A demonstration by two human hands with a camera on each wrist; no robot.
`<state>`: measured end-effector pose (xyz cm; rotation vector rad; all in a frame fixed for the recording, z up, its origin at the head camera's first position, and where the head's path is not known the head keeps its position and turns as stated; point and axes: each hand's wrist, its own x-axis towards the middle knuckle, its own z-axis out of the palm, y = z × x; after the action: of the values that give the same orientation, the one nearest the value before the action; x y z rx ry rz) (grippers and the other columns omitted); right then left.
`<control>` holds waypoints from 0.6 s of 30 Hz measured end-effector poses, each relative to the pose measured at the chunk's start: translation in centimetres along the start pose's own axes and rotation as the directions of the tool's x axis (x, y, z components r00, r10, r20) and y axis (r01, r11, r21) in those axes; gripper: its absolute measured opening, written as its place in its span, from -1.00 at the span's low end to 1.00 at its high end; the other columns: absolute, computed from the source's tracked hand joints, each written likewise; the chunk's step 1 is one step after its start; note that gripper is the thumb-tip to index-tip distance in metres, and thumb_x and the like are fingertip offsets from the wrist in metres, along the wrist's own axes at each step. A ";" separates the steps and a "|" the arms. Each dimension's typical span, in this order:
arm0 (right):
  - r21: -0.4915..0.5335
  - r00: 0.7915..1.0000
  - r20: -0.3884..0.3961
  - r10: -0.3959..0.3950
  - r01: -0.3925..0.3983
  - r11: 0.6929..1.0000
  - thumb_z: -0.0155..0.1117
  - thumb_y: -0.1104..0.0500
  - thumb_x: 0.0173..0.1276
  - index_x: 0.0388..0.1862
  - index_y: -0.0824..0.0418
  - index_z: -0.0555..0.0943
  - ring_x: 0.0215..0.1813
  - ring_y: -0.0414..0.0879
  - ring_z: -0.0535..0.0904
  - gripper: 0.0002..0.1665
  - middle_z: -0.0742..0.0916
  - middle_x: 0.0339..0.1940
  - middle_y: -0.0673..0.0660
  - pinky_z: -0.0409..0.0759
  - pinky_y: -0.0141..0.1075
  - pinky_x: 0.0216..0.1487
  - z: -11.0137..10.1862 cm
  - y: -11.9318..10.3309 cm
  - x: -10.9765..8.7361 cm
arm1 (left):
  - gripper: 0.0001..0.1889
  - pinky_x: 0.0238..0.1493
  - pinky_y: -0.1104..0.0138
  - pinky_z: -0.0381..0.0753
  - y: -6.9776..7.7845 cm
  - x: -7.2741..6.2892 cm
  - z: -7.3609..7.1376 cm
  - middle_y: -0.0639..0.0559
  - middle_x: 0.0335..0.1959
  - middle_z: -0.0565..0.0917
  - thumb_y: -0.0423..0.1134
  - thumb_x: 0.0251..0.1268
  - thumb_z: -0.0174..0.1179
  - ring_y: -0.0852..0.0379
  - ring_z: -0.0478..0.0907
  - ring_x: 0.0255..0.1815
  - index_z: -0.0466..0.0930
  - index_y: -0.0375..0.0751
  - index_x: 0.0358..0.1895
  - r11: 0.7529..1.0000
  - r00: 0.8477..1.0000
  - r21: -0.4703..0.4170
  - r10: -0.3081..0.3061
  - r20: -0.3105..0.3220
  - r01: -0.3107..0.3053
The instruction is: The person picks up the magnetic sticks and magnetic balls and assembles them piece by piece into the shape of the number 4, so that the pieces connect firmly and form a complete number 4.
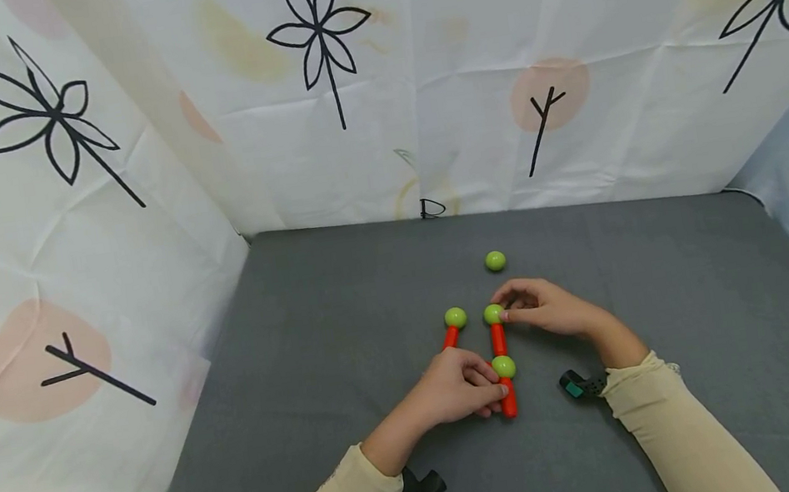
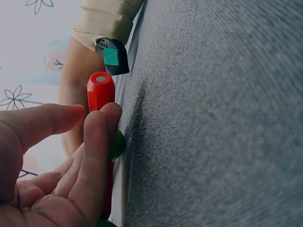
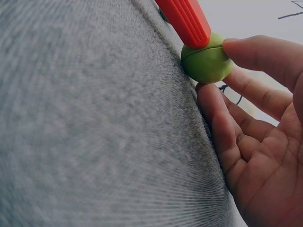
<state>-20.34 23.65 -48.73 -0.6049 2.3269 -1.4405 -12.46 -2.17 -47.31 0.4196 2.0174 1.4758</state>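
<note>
Red magnetic rods and green balls form a joined piece on the grey table. My right hand [image 1: 551, 310] pinches the far green ball [image 3: 206, 64] between thumb and fingers; a red rod [image 1: 499, 340] runs from it to the middle ball [image 1: 504, 367]. From there a near red rod [image 1: 509, 400] points toward me, its bare end showing a silver disc in the left wrist view. My left hand [image 1: 452, 389] holds this near rod with thumb and fingertips. Another green ball [image 1: 455, 318] tops a left red rod [image 1: 450, 337], whose lower part is hidden behind the left hand.
A loose green ball [image 1: 495, 261] lies farther back on the grey tabletop [image 1: 327, 306]. Patterned cloth [image 1: 461, 127] hangs behind the table and along its sides. Dark wrist devices, the left one [image 1: 424, 487] and the right one [image 1: 581, 384], stick out by the sleeves.
</note>
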 end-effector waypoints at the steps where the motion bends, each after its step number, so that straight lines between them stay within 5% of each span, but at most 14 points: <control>1: -0.001 1.000 0.000 -0.001 0.001 1.000 0.32 0.22 0.57 0.21 0.32 0.65 -0.06 -0.08 0.68 -0.68 0.75 0.06 0.27 0.61 -0.36 -0.04 0.0 0.0 0.0 | -0.94 -0.41 0.25 0.79 0.0 0.0 0.0 -0.06 -0.48 0.81 -0.37 0.33 0.45 0.14 0.74 -0.53 0.77 -0.29 -0.23 1.000 1.000 0.002 0.002 0.000 -0.002; 10: -0.006 1.000 -0.004 0.020 -0.020 1.000 0.34 0.19 0.57 0.20 0.27 0.67 -0.07 -0.04 0.69 -0.69 0.77 0.01 0.20 0.61 -0.35 -0.03 0.0 0.0 -0.1 | -0.91 -0.37 0.23 0.80 0.1 0.0 -0.2 -0.07 -0.45 0.82 -0.36 0.34 0.45 0.07 0.77 -0.49 0.77 -0.31 -0.19 1.000 1.000 -0.003 0.012 0.013 -0.012; 18: -0.005 1.000 0.004 0.021 -0.021 1.000 0.34 0.19 0.57 0.20 0.27 0.67 -0.06 -0.05 0.68 -0.69 0.77 0.02 0.21 0.61 -0.34 -0.03 0.0 -0.1 0.0 | -0.90 -0.27 0.12 0.83 0.2 0.0 -2.5 -0.05 -0.42 0.83 -0.26 0.37 0.45 -0.14 0.83 -0.34 0.78 -0.21 -0.18 0.999 0.999 -0.023 0.033 -0.020 -0.034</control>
<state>-20.30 23.60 -48.66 -0.5824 2.3277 -1.4237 -14.07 -4.02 -46.56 0.4330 2.0158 1.5274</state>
